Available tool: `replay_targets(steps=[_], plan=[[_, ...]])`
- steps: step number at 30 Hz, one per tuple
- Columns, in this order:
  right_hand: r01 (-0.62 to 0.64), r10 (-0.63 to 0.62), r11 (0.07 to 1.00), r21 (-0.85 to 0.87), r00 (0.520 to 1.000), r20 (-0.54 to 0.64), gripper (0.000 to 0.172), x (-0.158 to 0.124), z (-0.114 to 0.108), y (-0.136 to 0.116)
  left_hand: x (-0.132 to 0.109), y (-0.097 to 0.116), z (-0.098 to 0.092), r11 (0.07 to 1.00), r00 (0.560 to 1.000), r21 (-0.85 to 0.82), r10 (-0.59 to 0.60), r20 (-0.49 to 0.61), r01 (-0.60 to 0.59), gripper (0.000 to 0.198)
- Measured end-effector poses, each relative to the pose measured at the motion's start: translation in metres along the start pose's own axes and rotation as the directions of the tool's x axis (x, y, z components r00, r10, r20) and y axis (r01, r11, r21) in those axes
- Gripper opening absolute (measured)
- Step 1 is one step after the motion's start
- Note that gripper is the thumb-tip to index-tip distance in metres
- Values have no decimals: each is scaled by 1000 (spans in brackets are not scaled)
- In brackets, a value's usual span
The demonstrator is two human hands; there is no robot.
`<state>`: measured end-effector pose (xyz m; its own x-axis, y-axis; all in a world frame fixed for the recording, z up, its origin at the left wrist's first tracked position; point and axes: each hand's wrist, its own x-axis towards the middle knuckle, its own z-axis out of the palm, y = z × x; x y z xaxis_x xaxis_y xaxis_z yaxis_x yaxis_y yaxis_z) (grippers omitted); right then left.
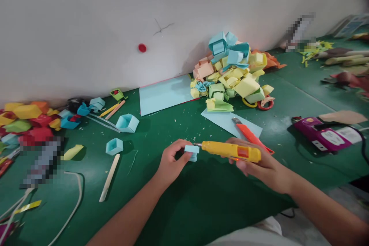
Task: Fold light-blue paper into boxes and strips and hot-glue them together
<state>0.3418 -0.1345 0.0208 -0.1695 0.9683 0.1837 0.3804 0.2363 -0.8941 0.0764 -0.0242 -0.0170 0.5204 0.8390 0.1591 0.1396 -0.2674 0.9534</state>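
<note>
My left hand [173,161] pinches a small folded light-blue paper piece [191,149] above the green table. In my right hand [261,169] is a yellow glue gun [227,150], its metal tip pointing left at the upper right edge of the paper piece. Whether the tip touches the paper I cannot tell. A small orange light glows on the gun's body. Behind my right hand an orange-red utility knife [249,134] lies partly on a blue paper sheet [219,120]. To the left stand two open light-blue paper boxes, a larger one [127,123] and a smaller one [114,146].
A heap of folded paper pieces [230,73] sits by the wall, with red-handled scissors [265,102] beside it. A large blue sheet [167,94] lies behind. Colourful paper boxes [25,119] and a white cable [77,200] are at left; a purple device [323,134] is at right.
</note>
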Motion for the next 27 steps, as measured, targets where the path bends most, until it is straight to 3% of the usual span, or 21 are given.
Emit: replay_targets(steps=[4, 10, 27], plan=[[-120, 94, 973, 197, 986, 141, 26, 13, 8, -8, -1, -2, 1, 1000, 1000, 0, -6, -27, 6, 20], [-243, 187, 938, 246, 954, 233, 27, 13, 12, -8, -1, 1, 1, 1000, 1000, -17, 6, -8, -6, 23], [-333, 272, 898, 289, 934, 230, 30, 11, 16, 0, -2, 0, 1, 998, 999, -41, 38, 17, -37, 16]])
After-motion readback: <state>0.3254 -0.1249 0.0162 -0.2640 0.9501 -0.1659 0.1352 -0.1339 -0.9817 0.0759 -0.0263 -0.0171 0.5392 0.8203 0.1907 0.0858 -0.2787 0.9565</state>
